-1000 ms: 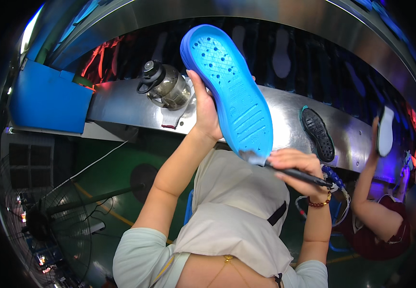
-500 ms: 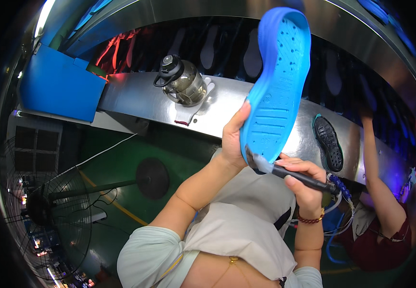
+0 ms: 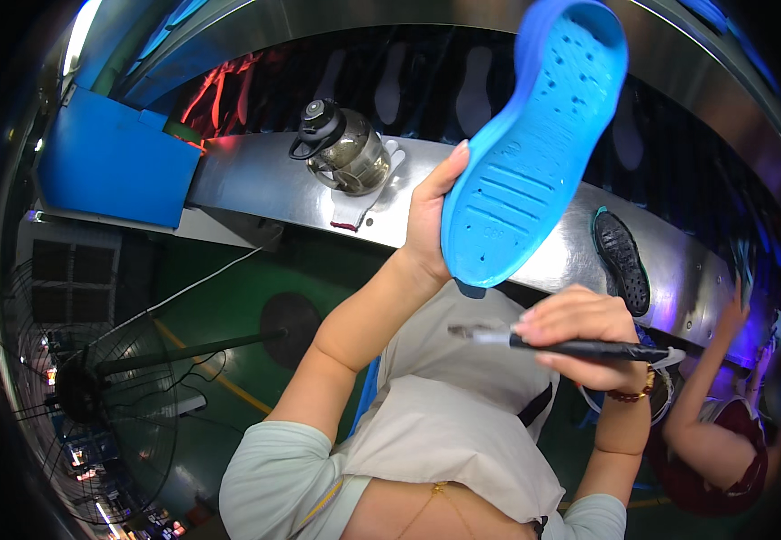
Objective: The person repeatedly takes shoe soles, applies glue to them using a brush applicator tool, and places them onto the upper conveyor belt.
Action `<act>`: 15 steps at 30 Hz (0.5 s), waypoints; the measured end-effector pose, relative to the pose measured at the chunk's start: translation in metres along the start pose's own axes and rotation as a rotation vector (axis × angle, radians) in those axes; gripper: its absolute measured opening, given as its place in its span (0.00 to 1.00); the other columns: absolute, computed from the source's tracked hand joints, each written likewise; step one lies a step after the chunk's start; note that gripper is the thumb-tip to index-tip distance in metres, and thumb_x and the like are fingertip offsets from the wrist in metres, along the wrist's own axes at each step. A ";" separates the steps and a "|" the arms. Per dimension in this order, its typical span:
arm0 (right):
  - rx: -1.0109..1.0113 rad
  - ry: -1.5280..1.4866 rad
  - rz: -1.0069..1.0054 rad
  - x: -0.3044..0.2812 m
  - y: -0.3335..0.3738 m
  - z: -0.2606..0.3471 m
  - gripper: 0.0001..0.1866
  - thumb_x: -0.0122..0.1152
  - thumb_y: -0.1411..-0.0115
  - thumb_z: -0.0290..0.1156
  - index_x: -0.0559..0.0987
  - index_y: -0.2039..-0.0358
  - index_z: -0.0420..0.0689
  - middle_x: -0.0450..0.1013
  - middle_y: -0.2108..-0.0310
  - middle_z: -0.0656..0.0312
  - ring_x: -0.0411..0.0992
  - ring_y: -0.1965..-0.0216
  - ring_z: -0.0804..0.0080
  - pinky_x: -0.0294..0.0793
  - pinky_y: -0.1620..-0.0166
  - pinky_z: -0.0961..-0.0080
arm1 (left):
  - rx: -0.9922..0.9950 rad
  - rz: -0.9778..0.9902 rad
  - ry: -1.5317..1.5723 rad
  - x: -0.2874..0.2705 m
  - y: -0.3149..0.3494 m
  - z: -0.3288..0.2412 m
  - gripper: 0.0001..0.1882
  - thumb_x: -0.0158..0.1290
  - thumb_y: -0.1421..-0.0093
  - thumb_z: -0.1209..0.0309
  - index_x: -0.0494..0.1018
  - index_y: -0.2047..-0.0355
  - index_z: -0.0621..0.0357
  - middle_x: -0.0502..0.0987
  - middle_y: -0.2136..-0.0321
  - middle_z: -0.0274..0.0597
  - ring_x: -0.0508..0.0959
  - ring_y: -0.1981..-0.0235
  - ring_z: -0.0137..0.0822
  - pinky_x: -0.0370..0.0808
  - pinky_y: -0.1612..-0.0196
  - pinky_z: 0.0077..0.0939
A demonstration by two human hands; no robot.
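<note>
A bright blue shoe sole point(image 3: 518, 184) with a raised rim, small holes and ridges is held up in front of me. My left hand point(image 3: 428, 220) is closed round its left edge near the lower end. A small dark tab sticks out below that end. Lower and to the right, my right hand point(image 3: 584, 335) grips a thin brush point(image 3: 588, 348) with a black handle and a pale section behind its dark tip. The brush points left, apart from the sole.
A metal ledge point(image 3: 264, 184) carries a clear jug point(image 3: 354, 157) with a black lid, standing on a white glove point(image 3: 352, 209), and a dark sole point(image 3: 622, 261). Behind run several soles on a dark conveyor. A fan point(image 3: 93, 387) stands left; a co-worker's arm point(image 3: 705, 369) reaches in at right.
The brush tip has left the sole's lower end, and my right hand has moved down and right with it. The sole has tilted further right. The co-worker's arm has drawn back.
</note>
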State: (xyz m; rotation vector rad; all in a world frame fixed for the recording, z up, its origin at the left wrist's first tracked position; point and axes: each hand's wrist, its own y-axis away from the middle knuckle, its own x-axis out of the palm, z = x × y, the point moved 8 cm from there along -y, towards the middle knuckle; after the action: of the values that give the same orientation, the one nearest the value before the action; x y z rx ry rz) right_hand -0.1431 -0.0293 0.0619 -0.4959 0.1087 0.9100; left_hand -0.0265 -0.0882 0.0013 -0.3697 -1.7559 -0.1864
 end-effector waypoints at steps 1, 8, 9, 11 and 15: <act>0.006 -0.034 -0.042 -0.007 0.002 -0.002 0.11 0.62 0.59 0.19 0.78 0.70 0.38 0.75 0.69 0.54 0.74 0.65 0.63 0.71 0.59 0.73 | -0.087 -0.018 0.008 0.000 -0.001 0.005 0.25 0.36 0.39 0.57 0.63 0.50 0.66 0.70 0.55 0.53 0.73 0.57 0.44 0.68 0.50 0.38; 0.129 0.251 0.204 -0.006 0.002 -0.013 0.11 0.63 0.57 0.20 0.78 0.69 0.40 0.75 0.66 0.56 0.75 0.66 0.66 0.73 0.61 0.76 | -0.469 -0.187 -0.464 -0.018 0.009 0.030 0.24 0.46 0.43 0.62 0.62 0.51 0.67 0.69 0.56 0.53 0.73 0.58 0.39 0.72 0.56 0.31; 0.117 0.207 0.185 -0.009 0.004 -0.014 0.11 0.63 0.57 0.21 0.78 0.69 0.40 0.75 0.66 0.55 0.75 0.64 0.65 0.73 0.60 0.75 | -0.479 -0.184 -0.456 -0.015 0.010 0.031 0.24 0.46 0.43 0.62 0.62 0.51 0.67 0.69 0.56 0.53 0.73 0.58 0.39 0.72 0.56 0.31; 0.141 0.166 0.082 -0.018 0.006 -0.020 0.12 0.62 0.57 0.20 0.78 0.68 0.40 0.75 0.65 0.54 0.74 0.63 0.64 0.73 0.59 0.75 | -0.623 -0.275 -0.525 -0.019 0.020 0.034 0.26 0.47 0.43 0.59 0.62 0.51 0.67 0.69 0.57 0.52 0.72 0.57 0.38 0.72 0.56 0.30; 0.168 0.372 0.340 0.000 0.016 -0.030 0.11 0.59 0.55 0.20 0.76 0.67 0.42 0.75 0.66 0.57 0.74 0.63 0.63 0.73 0.62 0.75 | -0.746 -0.279 -0.746 -0.024 0.025 0.032 0.28 0.47 0.43 0.57 0.62 0.50 0.67 0.69 0.56 0.53 0.72 0.58 0.38 0.71 0.57 0.28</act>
State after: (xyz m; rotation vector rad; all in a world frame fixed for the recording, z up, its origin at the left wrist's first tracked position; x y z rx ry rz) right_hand -0.1520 -0.0344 0.0293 -0.4932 0.6182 1.1200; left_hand -0.0427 -0.0577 -0.0314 -0.7994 -2.4303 -1.0266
